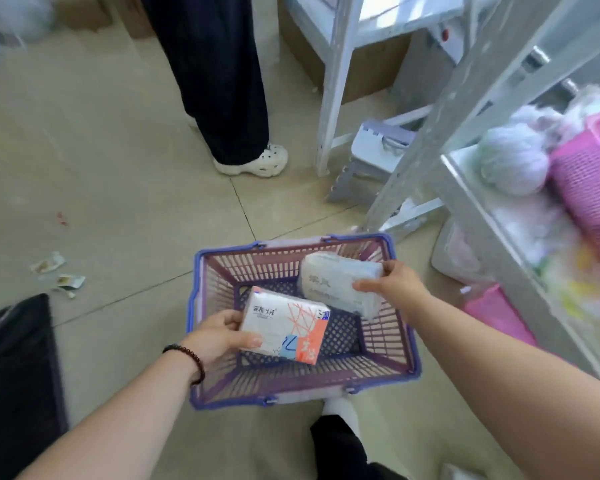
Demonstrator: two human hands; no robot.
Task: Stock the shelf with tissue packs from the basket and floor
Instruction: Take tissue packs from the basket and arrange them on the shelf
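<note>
Your left hand (219, 336), a bead bracelet (190, 361) at its wrist, grips a white tissue pack with orange lines (286, 325) above the purple basket (406, 344) on the floor. Your right hand (394, 289) pinches a pale blue tissue pack (338, 284) over the basket's far side. To your right stands the white shelf (471, 199), holding a pink basket (589, 188). Beyond, another person's white clog (257, 162) rests on the tiles.
</note>
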